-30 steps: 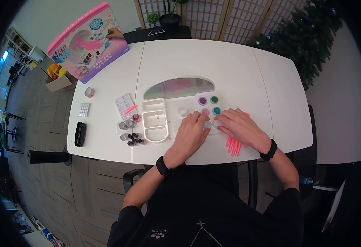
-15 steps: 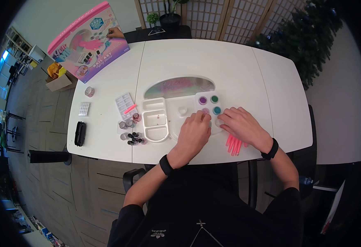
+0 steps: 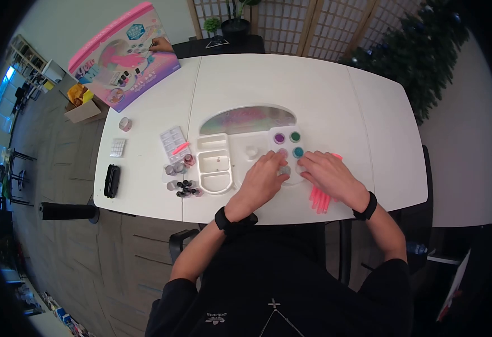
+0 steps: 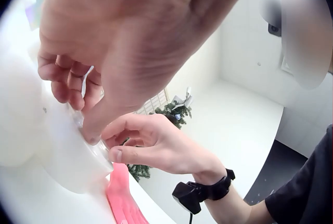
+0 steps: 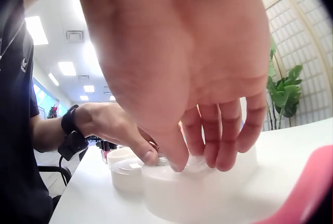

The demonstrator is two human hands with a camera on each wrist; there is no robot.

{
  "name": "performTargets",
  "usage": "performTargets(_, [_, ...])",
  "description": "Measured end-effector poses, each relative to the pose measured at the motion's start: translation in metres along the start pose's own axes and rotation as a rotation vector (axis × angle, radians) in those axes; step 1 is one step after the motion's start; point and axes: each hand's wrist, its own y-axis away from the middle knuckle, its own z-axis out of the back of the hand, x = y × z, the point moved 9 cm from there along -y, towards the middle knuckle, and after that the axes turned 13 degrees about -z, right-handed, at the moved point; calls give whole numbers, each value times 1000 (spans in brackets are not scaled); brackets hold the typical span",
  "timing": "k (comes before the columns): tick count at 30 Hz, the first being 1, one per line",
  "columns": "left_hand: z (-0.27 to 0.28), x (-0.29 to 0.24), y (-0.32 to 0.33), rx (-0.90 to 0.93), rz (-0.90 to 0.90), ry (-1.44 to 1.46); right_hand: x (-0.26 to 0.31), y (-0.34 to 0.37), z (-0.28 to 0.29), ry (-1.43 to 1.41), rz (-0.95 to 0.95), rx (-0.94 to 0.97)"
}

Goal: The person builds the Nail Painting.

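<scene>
My left hand [image 3: 262, 182] has its fingers and thumb curled round a small silver glitter pot [image 3: 284, 170] at the near end of the white station's round-welled section. Beside it, my right hand [image 3: 329, 175] pinches a pale clear pot [image 3: 300, 168]. Purple [image 3: 279, 138], green [image 3: 295, 136] and teal [image 3: 298, 152] pots sit in the wells beyond; a pink one [image 3: 282, 153] is partly covered by the left fingers. In the left wrist view, the left thumb [image 4: 92, 130] presses low near the clear rim. The right fingers [image 5: 226, 146] bend down onto the white station in the right wrist view.
Pink plastic hand [image 3: 320, 200] lies under and beside my right wrist. Left of the station's three-part tray [image 3: 214, 163] are small jars, black-capped bottles [image 3: 186, 189], a compartment sheet [image 3: 173, 140] and a black case [image 3: 112, 181]. A large box [image 3: 128, 59] stands at the far left.
The head view has shifted slightly. My left hand's fingers have shifted, so the silver pot shows more than half a second ago. The right hand stays at the clear pot.
</scene>
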Motion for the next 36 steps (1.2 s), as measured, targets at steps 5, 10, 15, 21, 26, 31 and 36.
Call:
performTargets(5, [1, -11, 8, -52, -38, -93, 5, 5, -1, 23, 10, -73])
performTargets(10, [-2, -13, 11, -116, -120, -156, 9, 7, -3, 113, 17, -104])
performTargets(15, [-7, -15, 17, -133, -129, -182, 13, 7, 2, 112, 17, -99])
performTargets(21, [39, -46, 45, -204, -152, -123, 24, 4, 18, 180, -46, -109])
performTargets(26, [120, -39, 105, -308, -117, -191, 74, 4, 38, 106, 50, -91])
performTargets(31, [188, -1, 170, -406, 109, -382, 139, -10, 29, -29, 266, -36])
performTargets(36, [191, 27, 190, -334, 220, -352, 185, -38, 14, -102, 396, -41])
